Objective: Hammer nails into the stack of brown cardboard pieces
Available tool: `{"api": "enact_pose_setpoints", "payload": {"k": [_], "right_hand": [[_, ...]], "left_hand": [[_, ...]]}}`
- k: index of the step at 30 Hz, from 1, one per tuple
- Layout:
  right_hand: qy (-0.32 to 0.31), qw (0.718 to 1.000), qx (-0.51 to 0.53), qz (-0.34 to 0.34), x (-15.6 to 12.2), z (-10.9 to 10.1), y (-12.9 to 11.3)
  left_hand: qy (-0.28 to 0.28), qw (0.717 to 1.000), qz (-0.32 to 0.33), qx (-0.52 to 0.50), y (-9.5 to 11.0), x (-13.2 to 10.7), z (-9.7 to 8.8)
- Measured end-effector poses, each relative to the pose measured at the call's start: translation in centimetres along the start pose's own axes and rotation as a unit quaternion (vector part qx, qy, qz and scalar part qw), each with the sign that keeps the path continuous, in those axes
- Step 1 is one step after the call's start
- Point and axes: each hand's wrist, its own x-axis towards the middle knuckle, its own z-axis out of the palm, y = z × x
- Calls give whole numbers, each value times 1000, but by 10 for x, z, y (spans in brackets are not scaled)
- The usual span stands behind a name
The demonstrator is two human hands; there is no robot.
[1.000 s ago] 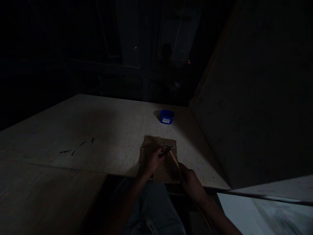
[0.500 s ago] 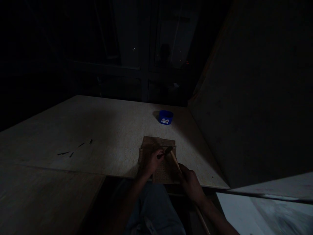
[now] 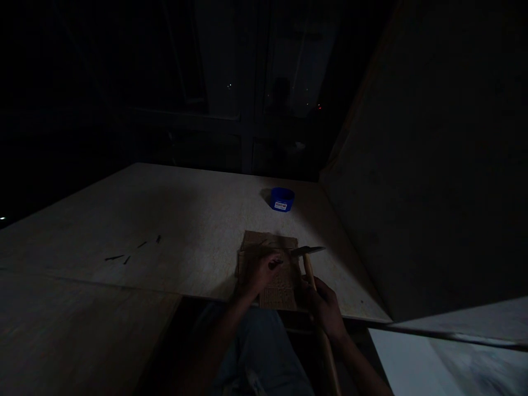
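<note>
My right hand [image 3: 325, 308] is wrapped round the wooden handle of a hammer [image 3: 308, 268], whose long metal head is raised at the right edge of a brown cardboard piece [image 3: 277, 297]. My left hand [image 3: 260, 275] rests over the cardboard with thumb and fingers pinched together. A small dark thing shows at those fingertips, too dim to name. Ridged, worn cardboard shows between the hands, at the table's front edge. The hammer head is apart from my left fingers.
Beyond the cardboard stands a blue plastic container [image 3: 282, 201] with a white label. Several thin dark pieces [image 3: 114, 257] lie on the pale tabletop [image 3: 198, 220] to the left. A tall dark panel [image 3: 429, 181] rises along the right side. The room is very dim.
The hammer head has moved to the right, away from my left fingers, and my right hand has shifted slightly with it. My left hand stays pinched over the cardboard.
</note>
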Motion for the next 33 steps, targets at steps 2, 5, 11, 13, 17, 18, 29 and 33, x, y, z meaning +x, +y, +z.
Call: {"api": "enact_pose_setpoints", "payload": {"k": [2,5,11,13,17,18,29,33], "right_hand": [[8,1000,25,6,3,1,-1],[7,1000,30,4,5,3,-7],[-23,999,47,11,12,12,-14],[-21,998,57,21,18,15,-11],[-6,996,89,32,32,15,1],[-1,995,96,35,35,13,4],[16,987,148,62,41,2,13],[18,987,152,59,39,-1,15]], "left_hand": [[4,1000,-3,2,1,1,0],[19,1000,4,8,3,2,-1],[25,999,-19,20,7,3,1],[23,999,-22,15,7,2,2],[23,999,-25,14,6,2,3],[25,999,-29,16,6,2,3],[-6,999,-9,32,16,-4,-11],[11,997,34,74,26,-11,-51]]}}
